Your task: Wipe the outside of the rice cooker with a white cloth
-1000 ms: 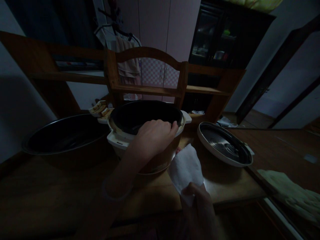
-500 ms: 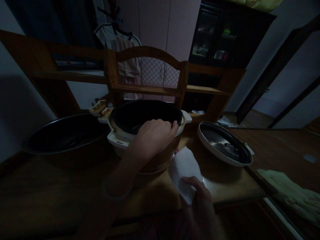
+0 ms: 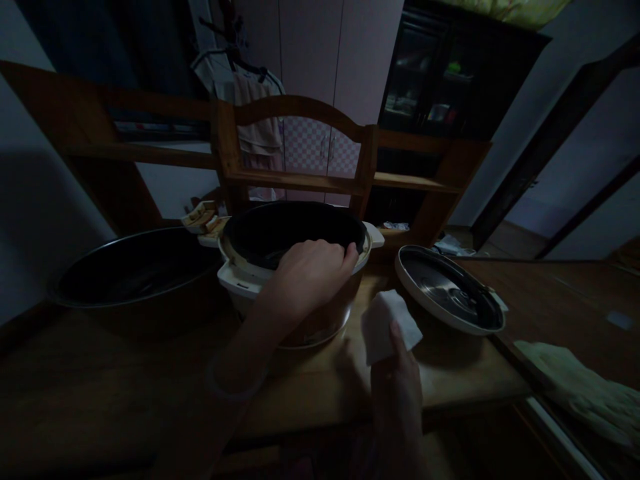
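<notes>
A rice cooker [image 3: 325, 320] with its lid off stands in the middle of the wooden table; its inside is dark. My left hand [image 3: 317, 273] is closed over the near right part of the cooker's rim, the fingertips hidden behind it. Lower right of the cooker, my right hand [image 3: 400, 367] holds a folded white cloth [image 3: 387, 327], thumb on top, above the table. Whether it is fabric or paper I cannot tell. The cooker's round lid [image 3: 450, 288] lies to the right with its metal inner side up.
A wide dark pot [image 3: 140, 300] stands left of the cooker. Behind it, small wooden-looking items [image 3: 203, 217] sit near the cooker's left handle. A wooden rack [image 3: 295, 177] runs along the table's back edge. A pale green cloth [image 3: 575, 387] lies at the right.
My right hand and the white cloth have moved a little right, away from the cooker, and the cloth has turned. My left hand stays on the rim.
</notes>
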Demonstrator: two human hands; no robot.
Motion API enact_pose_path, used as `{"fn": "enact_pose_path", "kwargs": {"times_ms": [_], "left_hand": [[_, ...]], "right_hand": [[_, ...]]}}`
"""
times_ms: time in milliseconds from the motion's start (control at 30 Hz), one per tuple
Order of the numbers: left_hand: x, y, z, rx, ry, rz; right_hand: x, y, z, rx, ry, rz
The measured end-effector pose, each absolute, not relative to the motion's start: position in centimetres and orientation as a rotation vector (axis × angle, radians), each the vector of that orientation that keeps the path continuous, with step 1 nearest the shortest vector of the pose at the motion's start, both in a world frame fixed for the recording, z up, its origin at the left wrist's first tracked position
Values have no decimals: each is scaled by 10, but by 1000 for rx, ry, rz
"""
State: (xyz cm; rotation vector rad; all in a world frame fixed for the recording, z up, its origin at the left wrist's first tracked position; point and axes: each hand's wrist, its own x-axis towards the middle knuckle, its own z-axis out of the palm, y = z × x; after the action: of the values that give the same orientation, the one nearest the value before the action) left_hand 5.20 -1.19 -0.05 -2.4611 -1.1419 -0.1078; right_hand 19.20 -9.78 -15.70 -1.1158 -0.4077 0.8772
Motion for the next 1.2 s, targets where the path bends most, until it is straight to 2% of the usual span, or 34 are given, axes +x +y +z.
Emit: {"fn": "enact_pose_path", "kwargs": {"times_ms": [167,433,667,833,1100,1200], "left_hand": [[52,-11,0,-2475,-1144,-97],[51,-11,0,-2482,-1109,-130],[52,-10,-1,-2478,-1100,-145],[52,-9,-1,-2489,-1092,-155],[52,-11,0,-2504,-1107,-160],[52,-12,1,-2504,-1105,-153]], "right_hand": [[180,-83,-151,-1301,-443,749],[130,-60,-170,-1097,-594,887],[100,-53,-171,-1022,-700,844],[103,-49,-175,-1027,-710,818],[131,-23,-150,-774,-656,871],[137,-16,-150,-801,-667,864]]}}
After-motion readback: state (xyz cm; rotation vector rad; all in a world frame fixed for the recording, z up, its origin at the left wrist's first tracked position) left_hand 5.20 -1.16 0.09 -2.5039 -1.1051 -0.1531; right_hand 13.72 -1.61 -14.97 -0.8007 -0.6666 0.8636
